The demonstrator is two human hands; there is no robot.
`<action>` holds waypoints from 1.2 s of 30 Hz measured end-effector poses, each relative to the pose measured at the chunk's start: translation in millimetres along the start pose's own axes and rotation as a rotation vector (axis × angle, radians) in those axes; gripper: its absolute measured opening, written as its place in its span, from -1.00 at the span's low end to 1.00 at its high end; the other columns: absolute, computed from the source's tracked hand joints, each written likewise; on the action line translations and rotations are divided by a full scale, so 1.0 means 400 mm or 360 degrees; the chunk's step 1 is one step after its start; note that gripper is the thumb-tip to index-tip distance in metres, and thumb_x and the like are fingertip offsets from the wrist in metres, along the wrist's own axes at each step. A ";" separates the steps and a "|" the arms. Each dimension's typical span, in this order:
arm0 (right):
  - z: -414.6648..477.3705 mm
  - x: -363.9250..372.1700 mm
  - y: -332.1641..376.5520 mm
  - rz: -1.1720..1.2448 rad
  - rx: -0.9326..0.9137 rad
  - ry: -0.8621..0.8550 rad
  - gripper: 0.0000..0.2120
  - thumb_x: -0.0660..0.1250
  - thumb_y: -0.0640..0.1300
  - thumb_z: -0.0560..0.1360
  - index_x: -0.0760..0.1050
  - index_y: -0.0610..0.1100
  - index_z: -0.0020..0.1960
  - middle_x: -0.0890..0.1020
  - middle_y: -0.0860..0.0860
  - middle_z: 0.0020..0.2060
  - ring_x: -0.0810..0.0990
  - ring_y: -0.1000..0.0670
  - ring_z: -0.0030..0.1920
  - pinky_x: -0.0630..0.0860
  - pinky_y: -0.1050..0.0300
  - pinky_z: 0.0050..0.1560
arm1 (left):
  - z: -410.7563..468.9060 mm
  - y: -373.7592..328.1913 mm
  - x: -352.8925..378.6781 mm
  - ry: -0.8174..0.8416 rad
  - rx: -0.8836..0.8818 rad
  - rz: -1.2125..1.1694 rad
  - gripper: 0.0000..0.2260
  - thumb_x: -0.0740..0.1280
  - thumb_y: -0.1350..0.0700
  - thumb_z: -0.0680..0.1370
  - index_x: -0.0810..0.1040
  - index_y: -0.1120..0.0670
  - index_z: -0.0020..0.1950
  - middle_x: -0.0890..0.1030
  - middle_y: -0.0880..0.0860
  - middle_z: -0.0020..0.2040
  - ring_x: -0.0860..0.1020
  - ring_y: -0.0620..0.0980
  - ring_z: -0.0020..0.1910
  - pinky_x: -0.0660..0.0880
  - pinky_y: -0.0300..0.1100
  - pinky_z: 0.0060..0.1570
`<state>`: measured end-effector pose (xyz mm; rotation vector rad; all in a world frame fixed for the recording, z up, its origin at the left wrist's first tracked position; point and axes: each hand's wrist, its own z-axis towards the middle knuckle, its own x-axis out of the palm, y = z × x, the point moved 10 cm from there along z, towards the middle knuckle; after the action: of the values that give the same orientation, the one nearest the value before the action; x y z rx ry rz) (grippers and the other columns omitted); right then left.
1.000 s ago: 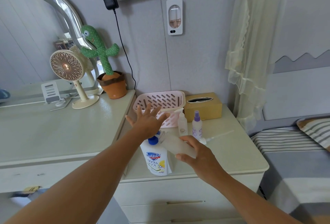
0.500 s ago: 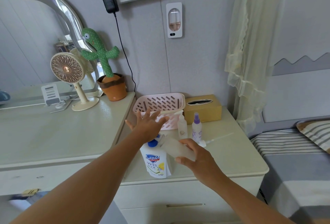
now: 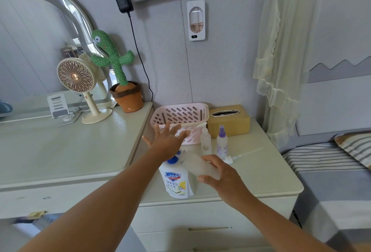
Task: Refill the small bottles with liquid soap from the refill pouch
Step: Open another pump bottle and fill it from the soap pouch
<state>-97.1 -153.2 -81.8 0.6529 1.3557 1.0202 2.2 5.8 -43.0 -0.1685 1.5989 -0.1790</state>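
Head view: your right hand [image 3: 224,177] grasps the small bottle [image 3: 198,166], long axis tilted up-left toward the blue cap [image 3: 173,159] of the refill pouch [image 3: 176,181], nearest your spread, empty left hand [image 3: 167,141].

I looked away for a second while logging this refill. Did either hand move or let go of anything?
No visible change. The left hand is spread open above the refill pouch; the right hand holds the bottle tilted, as before.
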 end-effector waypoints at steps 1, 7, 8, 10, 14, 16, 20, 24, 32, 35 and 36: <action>-0.001 -0.001 0.003 0.0000 -0.0004 0.0001 -0.61 0.37 0.00 0.49 0.33 0.09 0.26 0.42 0.14 0.15 0.40 0.16 0.11 0.38 0.55 -0.19 | -0.002 0.000 -0.005 0.0003 -0.0005 0.0011 -0.43 -0.12 -0.36 0.55 0.01 -0.23 0.54 -0.12 -0.05 0.58 -0.27 0.12 0.53 -0.29 0.44 0.32; -0.002 -0.014 0.019 0.0010 -0.0055 -0.0001 -0.64 0.38 0.02 0.48 0.30 0.19 0.19 0.43 0.21 0.08 0.41 0.29 0.02 0.38 0.54 -0.15 | 0.001 -0.008 -0.031 -0.0001 0.0030 0.0054 -0.40 -0.15 -0.39 0.53 -0.01 -0.22 0.54 -0.16 -0.05 0.58 -0.28 0.13 0.53 -0.33 0.43 0.30; -0.001 -0.014 0.017 0.0009 -0.0054 -0.0002 -0.63 0.38 0.02 0.48 0.30 0.19 0.19 0.43 0.23 0.07 0.41 0.30 0.02 0.38 0.54 -0.15 | 0.000 -0.006 -0.027 0.0004 0.0022 0.0026 -0.40 -0.14 -0.39 0.53 -0.01 -0.22 0.54 -0.16 -0.05 0.58 -0.27 0.13 0.53 -0.32 0.43 0.30; -0.001 -0.014 0.015 0.0004 -0.0052 -0.0010 -0.63 0.38 0.02 0.48 0.31 0.19 0.20 0.42 0.26 0.05 0.41 0.27 0.03 0.36 0.54 -0.15 | -0.001 -0.005 -0.023 -0.0008 0.0017 0.0003 -0.42 -0.13 -0.37 0.55 0.00 -0.22 0.54 -0.14 -0.05 0.58 -0.26 0.13 0.53 -0.31 0.43 0.30; -0.002 -0.005 -0.001 0.0004 -0.0029 -0.0021 -0.61 0.39 -0.02 0.48 0.36 0.08 0.26 0.45 0.19 0.08 0.41 0.20 0.07 0.34 0.57 -0.17 | -0.004 0.000 0.000 0.0012 -0.0007 0.0009 -0.47 -0.11 -0.32 0.58 0.00 -0.24 0.54 -0.12 -0.06 0.58 -0.27 0.13 0.53 -0.28 0.46 0.31; -0.005 -0.003 -0.004 -0.0003 -0.0021 -0.0029 -0.60 0.39 -0.02 0.48 0.36 0.07 0.27 0.45 0.18 0.09 0.41 0.18 0.08 0.35 0.56 -0.18 | -0.004 0.002 0.007 0.0020 -0.0009 0.0011 -0.47 -0.12 -0.33 0.58 0.01 -0.24 0.54 -0.11 -0.07 0.58 -0.27 0.14 0.53 -0.28 0.46 0.30; -0.008 -0.003 0.004 0.0006 -0.0024 -0.0021 -0.60 0.38 -0.01 0.48 0.34 0.08 0.27 0.43 0.17 0.09 0.40 0.20 0.06 0.35 0.54 -0.18 | -0.005 0.001 -0.009 0.0039 -0.0024 0.0009 -0.43 -0.13 -0.36 0.55 -0.01 -0.22 0.54 -0.13 -0.06 0.58 -0.25 0.14 0.53 -0.28 0.46 0.31; -0.012 -0.010 0.007 0.0011 -0.0032 -0.0030 -0.60 0.38 0.00 0.48 0.34 0.09 0.27 0.43 0.16 0.10 0.40 0.20 0.05 0.36 0.55 -0.18 | -0.007 -0.004 -0.028 0.0015 -0.0005 0.0031 -0.39 -0.14 -0.39 0.53 0.01 -0.21 0.55 -0.14 -0.05 0.58 -0.24 0.13 0.53 -0.29 0.44 0.32; -0.006 -0.006 -0.008 0.0024 -0.0022 -0.0062 -0.60 0.40 -0.03 0.47 0.37 0.07 0.26 0.45 0.16 0.09 0.41 0.18 0.06 0.37 0.55 -0.16 | -0.007 -0.015 -0.003 0.0019 0.0026 0.0086 -0.50 -0.09 -0.30 0.60 0.01 -0.24 0.53 -0.12 -0.05 0.58 -0.26 0.16 0.53 -0.25 0.46 0.32; -0.006 -0.003 -0.006 -0.0001 -0.0024 -0.0046 -0.60 0.39 -0.02 0.47 0.36 0.07 0.26 0.45 0.16 0.09 0.41 0.17 0.06 0.37 0.51 -0.16 | -0.012 -0.014 0.002 0.0027 0.0053 0.0150 -0.56 -0.06 -0.23 0.63 -0.01 -0.28 0.52 -0.13 -0.04 0.58 -0.26 0.18 0.52 -0.23 0.48 0.31; -0.006 -0.005 -0.005 -0.0004 -0.0025 -0.0041 -0.60 0.39 -0.01 0.47 0.36 0.07 0.26 0.45 0.15 0.09 0.41 0.17 0.07 0.37 0.50 -0.16 | -0.010 -0.012 -0.001 0.0024 0.0047 0.0137 -0.54 -0.07 -0.25 0.62 -0.01 -0.27 0.52 -0.14 -0.04 0.58 -0.26 0.18 0.52 -0.24 0.48 0.31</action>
<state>-98.9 -156.1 -83.2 0.6500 1.3247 1.0162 -1.8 1.1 -41.3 -0.0756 1.6142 -0.1375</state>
